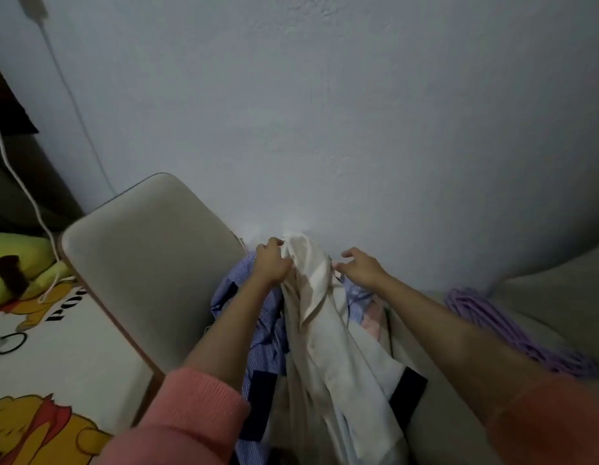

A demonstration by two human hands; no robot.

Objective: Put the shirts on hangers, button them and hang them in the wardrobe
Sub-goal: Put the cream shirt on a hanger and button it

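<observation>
against the pale wall, low centre of the head view, your left hand (pixel 270 263) has its grip curled round the top of the cream shirt (pixel 321 317), bunching the fabric near the collar end and holding it up so the rest hangs down twd you in a long fold. your right hand (pixel 360 268) is just beside the shirt's other edge, fingers (pixel 349 254) spread and loosely bent, grip wide, holding nothing; fingertips look v close to the cloth but can't tell if they touch it.

under and behind the cream shirt sits a blue striped shirt (pixel 258 344) w/ dark patches, crumpled btwn the two beige cushions; more of the same stripe plus a bit of pink cloth (pixel 372 315) shows under your right wrist. both forearms are bare, w/ pink sleeves (pixel 191 411) pushed up near the bottom edge.

left of the pile a beige cushion (pixel 150 263) leans up against the wall. left of that is a bed sheet (pixel 56 357) printed w/ cartoon bears, a yellow-green plush (pixel 16 263) at its far end and a white cable (pixel 20 182) running down the wall onto it. right side: a coil of purple cord (pixel 512 333) lies on the other beige cushion (pixel 559 297).
</observation>
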